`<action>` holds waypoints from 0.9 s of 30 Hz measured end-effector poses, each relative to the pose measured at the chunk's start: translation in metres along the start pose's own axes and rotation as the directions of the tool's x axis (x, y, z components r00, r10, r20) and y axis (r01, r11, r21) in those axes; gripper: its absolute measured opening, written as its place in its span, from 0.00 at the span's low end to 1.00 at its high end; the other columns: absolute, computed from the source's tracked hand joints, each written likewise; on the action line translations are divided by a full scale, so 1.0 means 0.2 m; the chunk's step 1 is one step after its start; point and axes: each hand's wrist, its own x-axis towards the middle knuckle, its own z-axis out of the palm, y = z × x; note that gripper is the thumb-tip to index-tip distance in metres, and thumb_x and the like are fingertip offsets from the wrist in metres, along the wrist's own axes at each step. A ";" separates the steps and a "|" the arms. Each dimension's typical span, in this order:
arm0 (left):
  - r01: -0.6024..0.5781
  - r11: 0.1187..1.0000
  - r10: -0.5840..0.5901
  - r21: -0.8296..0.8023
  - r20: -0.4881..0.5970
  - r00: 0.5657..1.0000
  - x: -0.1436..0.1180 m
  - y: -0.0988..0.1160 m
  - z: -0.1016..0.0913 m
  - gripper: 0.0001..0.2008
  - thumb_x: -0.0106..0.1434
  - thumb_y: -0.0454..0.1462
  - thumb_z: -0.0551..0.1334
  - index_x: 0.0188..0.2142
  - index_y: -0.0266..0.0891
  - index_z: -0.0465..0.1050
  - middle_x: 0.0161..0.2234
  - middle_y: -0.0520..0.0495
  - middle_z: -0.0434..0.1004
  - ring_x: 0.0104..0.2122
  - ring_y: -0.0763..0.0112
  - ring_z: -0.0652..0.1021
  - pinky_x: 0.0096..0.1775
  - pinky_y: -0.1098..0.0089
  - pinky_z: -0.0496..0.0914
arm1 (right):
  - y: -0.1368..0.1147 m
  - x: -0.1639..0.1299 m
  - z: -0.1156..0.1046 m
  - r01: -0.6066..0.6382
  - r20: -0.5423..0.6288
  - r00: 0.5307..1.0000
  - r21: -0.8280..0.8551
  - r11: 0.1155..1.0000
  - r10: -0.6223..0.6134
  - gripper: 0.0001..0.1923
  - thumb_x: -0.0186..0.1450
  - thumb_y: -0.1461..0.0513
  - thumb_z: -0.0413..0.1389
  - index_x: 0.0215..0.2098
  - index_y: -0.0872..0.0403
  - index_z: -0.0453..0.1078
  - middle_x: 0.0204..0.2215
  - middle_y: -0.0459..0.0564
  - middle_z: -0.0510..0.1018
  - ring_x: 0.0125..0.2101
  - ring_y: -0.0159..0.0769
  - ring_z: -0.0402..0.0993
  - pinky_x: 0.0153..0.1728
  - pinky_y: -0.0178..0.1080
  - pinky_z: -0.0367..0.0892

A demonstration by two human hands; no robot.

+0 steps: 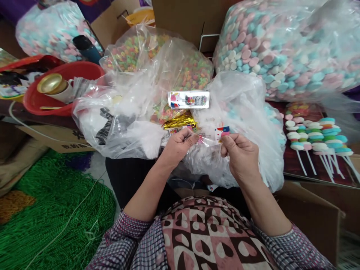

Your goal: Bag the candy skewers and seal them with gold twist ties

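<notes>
Between both hands, over my lap, stretches a small clear printed plastic bag (206,140) with a colourful end. My left hand (181,145) pinches its left side with thumb and forefinger. At its right, beside the red and blue print, my right hand (242,153) grips it between thumb and fingers. Just behind the left hand lies a bundle of gold twist ties (180,122). A stack of printed bags (189,100) rests farther back on the clear plastic. More printed bags lie partly hidden under the left hand.
Large clear bags hold ring-shaped candies (194,71) and pastel marshmallows (270,56). Marshmallow skewers on white sticks (317,137) lie on a dark board at right. A red basin (33,99) with a gold bowl stands left, above green strands (64,210) on the floor.
</notes>
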 end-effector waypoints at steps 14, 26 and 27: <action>0.070 0.998 -0.071 0.007 0.102 0.992 -0.04 0.04 0.05 0.18 0.62 0.52 0.63 0.32 0.40 0.66 0.23 0.56 0.70 0.25 0.75 0.68 0.34 0.71 0.62 | 0.02 -0.02 0.01 -0.067 0.060 0.996 0.120 0.990 0.061 0.20 0.57 0.48 0.68 0.23 0.53 0.70 0.15 0.40 0.68 0.17 0.26 0.62 0.21 0.33 0.60; 0.064 0.998 -0.064 0.006 0.090 0.994 -0.05 -0.02 0.05 0.19 0.64 0.54 0.61 0.35 0.40 0.67 0.21 0.58 0.61 0.21 0.78 0.64 0.28 0.73 0.61 | 0.01 -0.01 0.01 -0.031 -0.013 0.999 0.040 0.999 0.031 0.15 0.55 0.51 0.67 0.25 0.53 0.73 0.17 0.41 0.72 0.17 0.27 0.63 0.20 0.33 0.61; 0.071 0.997 -0.072 0.006 0.078 0.994 -0.05 -0.02 0.05 0.19 0.63 0.54 0.61 0.35 0.40 0.67 0.22 0.58 0.62 0.21 0.78 0.63 0.28 0.74 0.61 | 0.01 -0.02 0.00 0.004 -0.030 1.000 -0.028 1.000 -0.005 0.16 0.57 0.51 0.66 0.23 0.53 0.72 0.15 0.41 0.71 0.17 0.27 0.62 0.20 0.33 0.60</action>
